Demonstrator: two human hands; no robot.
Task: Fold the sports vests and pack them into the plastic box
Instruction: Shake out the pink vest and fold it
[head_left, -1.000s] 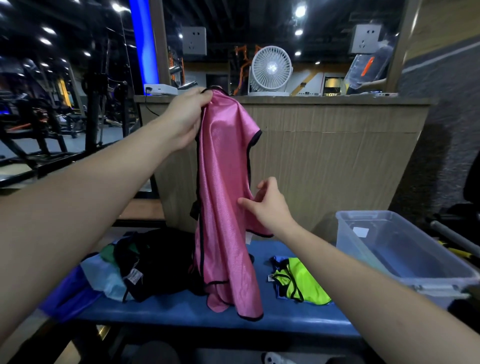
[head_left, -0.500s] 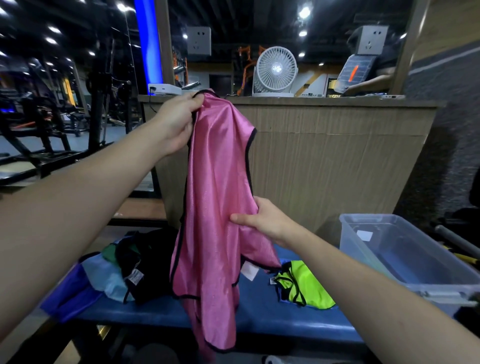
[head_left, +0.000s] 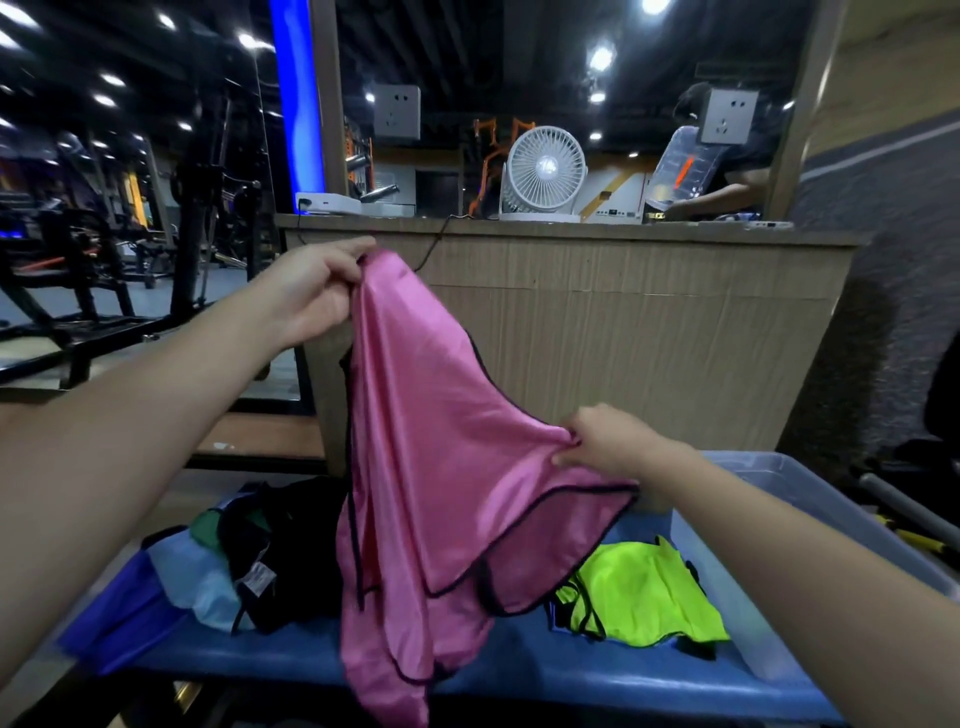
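The shiny pink sports vest with black piping (head_left: 426, 441) hangs in the air above the blue padded tabletop (head_left: 519, 670), stretched between the two hands. Its top corner sits in the left hand (head_left: 311, 291), up and to the vest's left; its right side is gathered in the right hand (head_left: 602, 441), lower and to the vest's right. The vest's bottom hem droops past the tabletop's near edge.

On the tabletop, left of the pink vest, lies a heap of black, green, pale blue and purple vests (head_left: 228, 571). Right of it lies a folded neon yellow vest with black trim (head_left: 644, 592), just beside the clear plastic box (head_left: 727, 613). Behind the pink vest stands a wood-panelled counter (head_left: 649, 332) carrying a white desk fan (head_left: 543, 176); gym machines (head_left: 104, 249) fill the dim room further left.

Each hand's grip is clamped on the pink fabric: the left with curled fingers pinching the top corner, the right bunching the side edge between thumb and fingers.
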